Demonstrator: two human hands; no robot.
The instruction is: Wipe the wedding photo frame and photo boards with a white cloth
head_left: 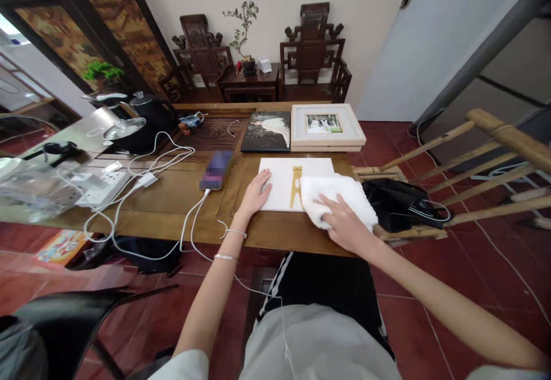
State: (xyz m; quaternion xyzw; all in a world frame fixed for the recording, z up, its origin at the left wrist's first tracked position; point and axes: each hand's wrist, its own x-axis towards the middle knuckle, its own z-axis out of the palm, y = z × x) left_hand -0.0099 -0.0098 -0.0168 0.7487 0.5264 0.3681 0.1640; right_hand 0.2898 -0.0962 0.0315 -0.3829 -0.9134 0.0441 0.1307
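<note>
A flat white board (279,167) with a yellow animal-shaped figure (295,187) on it lies on the wooden table in front of me. My left hand (257,190) rests on the board's left edge, fingers stretched out. A fluffy white towel (346,190) covers the board's right part and hangs a little past it. My right hand (343,222) presses on the towel with fingers bent into it. What lies beneath the towel is hidden.
Behind the board lie a dark picture panel (266,130) and white-framed photos (329,139). To the left are a charging phone (216,167), tangled white cables (163,162), a power strip (103,189) and a pot (127,136). A black bag (394,205) sits on a bamboo chair (495,133).
</note>
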